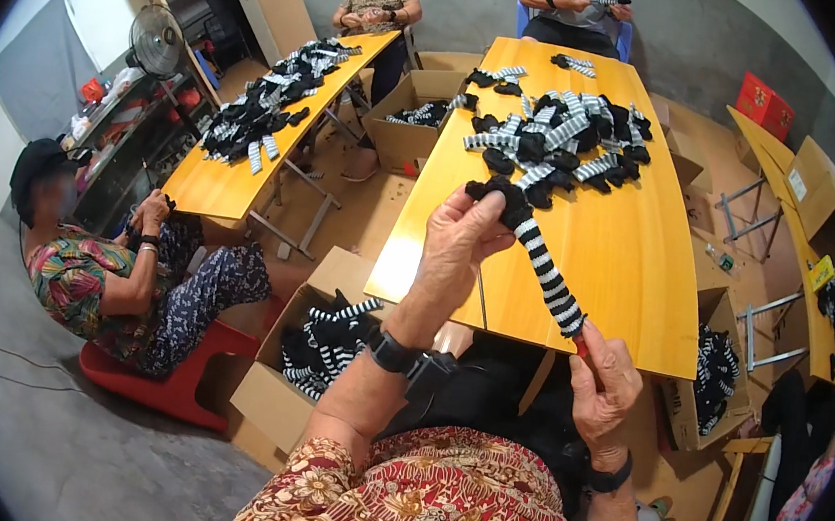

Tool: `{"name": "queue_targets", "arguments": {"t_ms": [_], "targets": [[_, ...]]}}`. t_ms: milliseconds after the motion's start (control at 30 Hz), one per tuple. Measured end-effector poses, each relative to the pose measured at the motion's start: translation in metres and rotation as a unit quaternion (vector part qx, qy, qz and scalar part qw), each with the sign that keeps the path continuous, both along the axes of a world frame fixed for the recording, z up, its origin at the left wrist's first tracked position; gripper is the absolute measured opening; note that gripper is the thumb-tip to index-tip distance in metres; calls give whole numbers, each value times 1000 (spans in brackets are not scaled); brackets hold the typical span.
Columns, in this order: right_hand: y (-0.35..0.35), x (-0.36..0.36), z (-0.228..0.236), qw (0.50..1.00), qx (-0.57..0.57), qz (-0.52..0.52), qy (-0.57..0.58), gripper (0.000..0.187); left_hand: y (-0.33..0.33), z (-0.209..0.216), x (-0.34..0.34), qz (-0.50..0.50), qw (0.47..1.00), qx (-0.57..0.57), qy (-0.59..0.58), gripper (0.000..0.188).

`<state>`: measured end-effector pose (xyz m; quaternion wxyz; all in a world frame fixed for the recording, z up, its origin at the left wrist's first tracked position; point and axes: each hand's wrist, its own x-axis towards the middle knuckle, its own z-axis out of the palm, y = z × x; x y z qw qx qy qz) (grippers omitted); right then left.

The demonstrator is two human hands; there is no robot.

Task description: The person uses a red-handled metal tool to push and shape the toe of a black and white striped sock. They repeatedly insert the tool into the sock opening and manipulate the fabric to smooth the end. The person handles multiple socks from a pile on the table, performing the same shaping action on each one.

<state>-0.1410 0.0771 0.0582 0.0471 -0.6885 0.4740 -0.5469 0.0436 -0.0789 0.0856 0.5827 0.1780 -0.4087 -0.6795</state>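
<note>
Left hand (453,249) pinches the black end of a striped knitted tube (545,271) above the yellow table (644,312); right hand (606,387) pinches its tip, mostly hiding a red object (580,348) I can't identify

Striped knit (544,268) between left hand (460,239) and right hand (608,391), yellow table (637,282)

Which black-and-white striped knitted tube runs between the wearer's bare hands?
The tube spanning left hand to right hand; heaped ones lie on the nearest yellow table.
</note>
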Motion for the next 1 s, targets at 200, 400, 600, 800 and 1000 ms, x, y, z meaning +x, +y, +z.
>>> {"name": "queue_targets", "arguments": {"t_ms": [200,400,600,800,1000], "targets": [[7,-5,-1,999,-1,3,50,41,-11,-1,9,67,995,-27,-61,22],[11,4,-10,999,37,-11,-15,38,-5,-8,-1,44,999,-7,-9,16],[12,11,-16,997,23,-37,-63,38,1,-4,-10,45,992,-58,-99,13],[3,23,-16,994,4,-39,-99,39,10,-9,-29,75,994,-69,-41,14],[8,13,-15,998,23,-16,-51,40,1,-5,-17,95,994,-35,25,12]]}}
